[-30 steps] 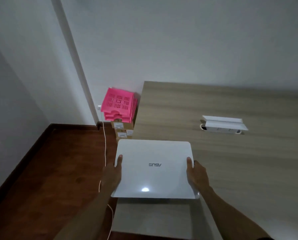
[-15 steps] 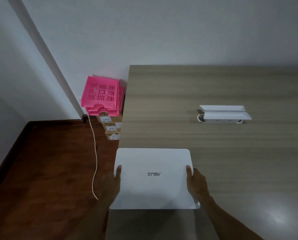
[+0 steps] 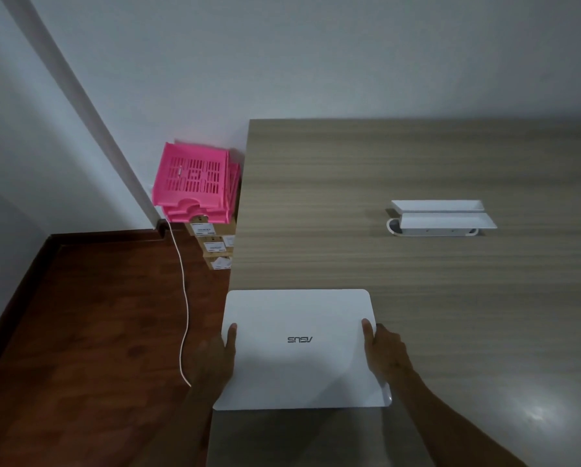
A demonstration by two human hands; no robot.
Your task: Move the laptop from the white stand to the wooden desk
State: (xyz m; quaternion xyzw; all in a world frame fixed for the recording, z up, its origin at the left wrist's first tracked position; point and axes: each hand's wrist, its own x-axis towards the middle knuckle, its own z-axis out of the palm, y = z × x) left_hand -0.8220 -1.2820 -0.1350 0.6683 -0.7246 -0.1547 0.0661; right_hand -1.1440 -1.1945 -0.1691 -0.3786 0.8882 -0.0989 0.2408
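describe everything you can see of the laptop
The laptop is white and closed, its smooth lid facing up with a dark ASUS logo that reads upside down from here. The corners are rounded. It lies flat at the wooden desk's near left corner, well apart from the white stand. The left hand and right hand grip its side edges, thumbs on the lid.

you have the white laptop (image 3: pixel 302 352) between your hands, lid closed and facing up, its logo upside down to you. your left hand (image 3: pixel 215 362) clasps its left edge and your right hand (image 3: pixel 386 352) its right edge, thumbs on top. it sits at the near left corner of the wooden bench (image 3: pixel 417 298). the white stand (image 3: pixel 440 219) lies well beyond your right hand.
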